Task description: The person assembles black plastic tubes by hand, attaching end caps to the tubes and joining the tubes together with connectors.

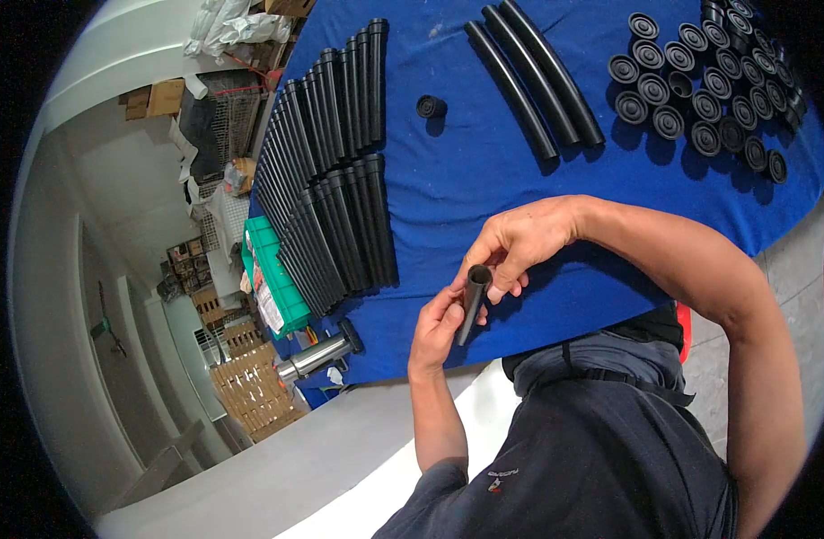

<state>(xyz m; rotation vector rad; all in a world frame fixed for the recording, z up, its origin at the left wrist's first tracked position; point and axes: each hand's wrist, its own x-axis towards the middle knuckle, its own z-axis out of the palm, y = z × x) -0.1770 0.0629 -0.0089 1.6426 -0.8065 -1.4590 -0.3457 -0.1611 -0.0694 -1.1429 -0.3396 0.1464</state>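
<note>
A black plastic tube [472,310] is held between both hands over the table's near edge, its open round end facing up toward me. My left hand [437,331] is closed around its side, thumb toward the tube. From the other side my right hand [524,247] grips it near the open end, with thumb and fingers curled about the rim. On the blue cloth [439,207] beyond the hands stands a single black round cap [431,107]. Farther off lie 3 loose black tubes [528,90], slightly apart from one another.
Rows of capped black tubes [340,99] lie at the left, with more capped tubes [340,225] below them. Several black caps [669,122] stand at the far right. A green crate [277,260] and a silver metal cylinder [317,357] sit by the left edge.
</note>
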